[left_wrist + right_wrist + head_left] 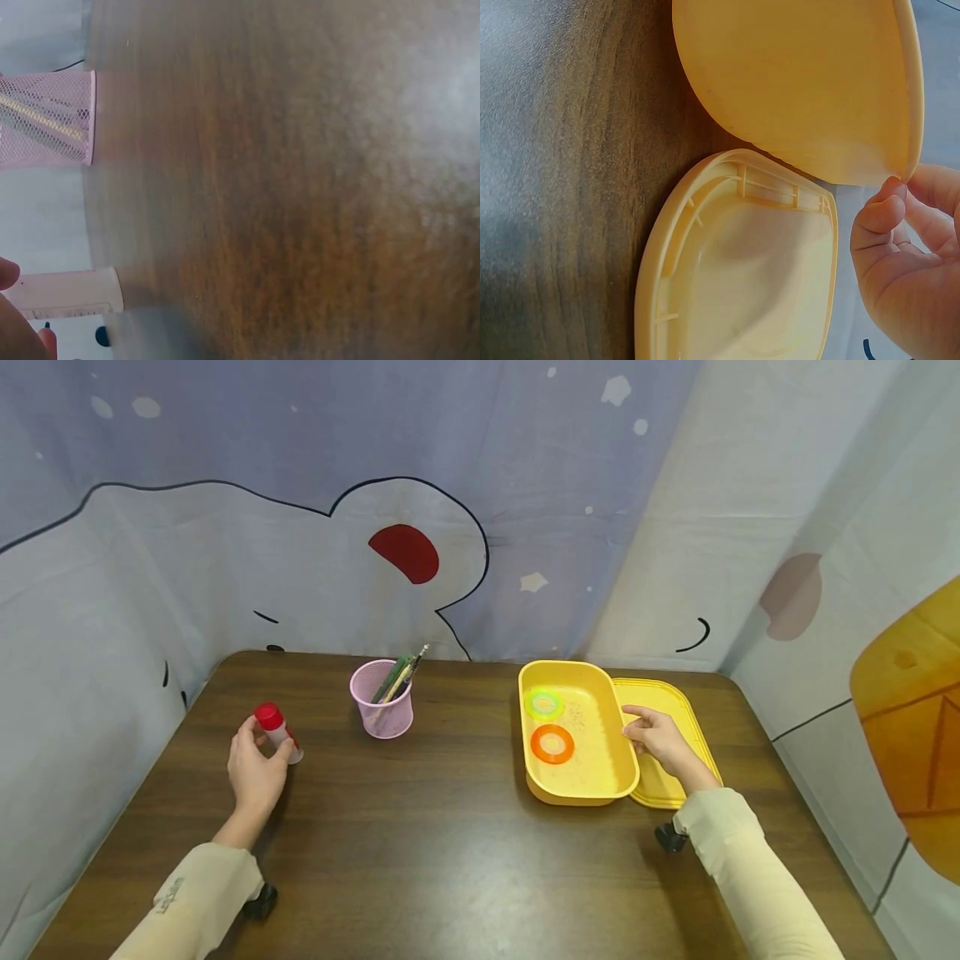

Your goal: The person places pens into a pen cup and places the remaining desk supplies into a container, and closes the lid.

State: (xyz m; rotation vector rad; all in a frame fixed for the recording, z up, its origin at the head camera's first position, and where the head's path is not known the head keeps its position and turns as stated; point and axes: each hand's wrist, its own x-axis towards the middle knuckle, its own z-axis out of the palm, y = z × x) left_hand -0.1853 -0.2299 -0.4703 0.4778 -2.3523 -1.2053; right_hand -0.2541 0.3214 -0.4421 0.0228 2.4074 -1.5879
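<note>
Watching remotely, I saw the glue stick (279,733) upright at the left of the table (450,860), red cap uppermost, its long axis close to vertical. My left hand (257,768) had thumb and fingers curved around it, spread about the tube's width; I couldn't tell how firmly. At right, the yellow box (600,768) faced open side up, its long axis running away from me; my right hand (658,739) pinched its right rim, fingertips nearly meeting. Inside lay a green ring (529,703) and an orange ring (537,745). The yellow lid (678,710) lay beneath that hand. Between stick and box stood a pink pen cup (386,720).
</note>
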